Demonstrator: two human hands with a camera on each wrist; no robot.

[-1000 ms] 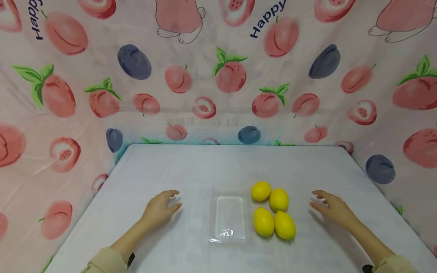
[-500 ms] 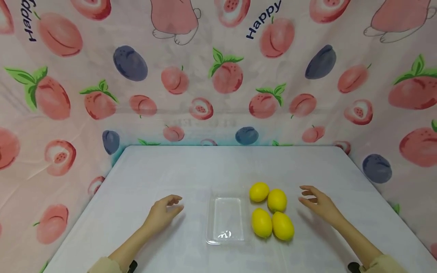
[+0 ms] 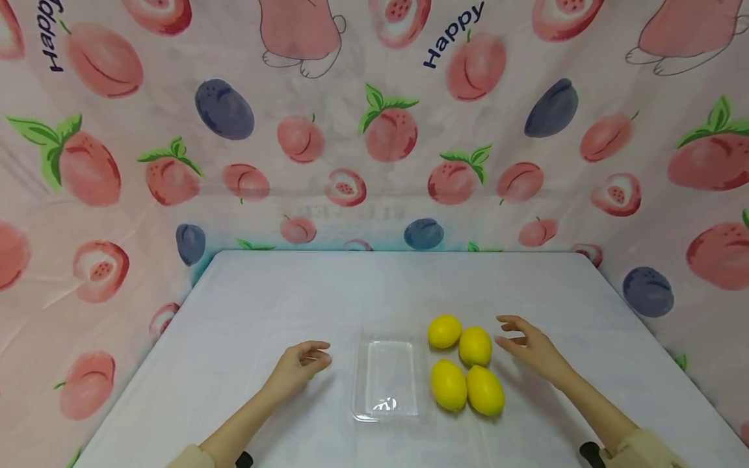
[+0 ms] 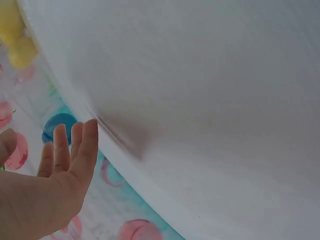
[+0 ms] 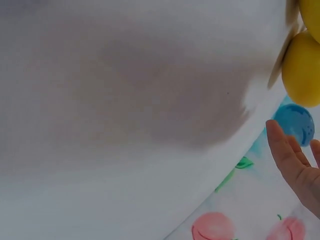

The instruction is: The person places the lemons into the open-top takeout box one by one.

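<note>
A clear plastic box (image 3: 391, 377) lies on the white table, with nothing seen inside it. Right beside it are several yellow lemons (image 3: 448, 385), grouped close together. My left hand (image 3: 297, 367) hovers left of the box, fingers loosely bent and holding nothing. Over on the right, my right hand (image 3: 531, 344) hangs above the table just beyond the lemons, its relaxed fingers pointing at them without contact. The right wrist view shows a lemon (image 5: 302, 70) past the fingertips of that hand (image 5: 300, 167). Loosely spread fingers of the left hand (image 4: 65, 175) appear in the left wrist view.
The white tabletop (image 3: 328, 286) runs back to a curtain (image 3: 351, 162) printed with peaches and plums, which also hangs along both sides. Beige sleeves (image 3: 643, 448) and dark wrist straps (image 3: 591, 453) show at the bottom.
My right hand has moved left toward the lemons. The left hand has shifted right, nearer the plastic box. Box and lemons lie as before; the head view has shifted slightly.
</note>
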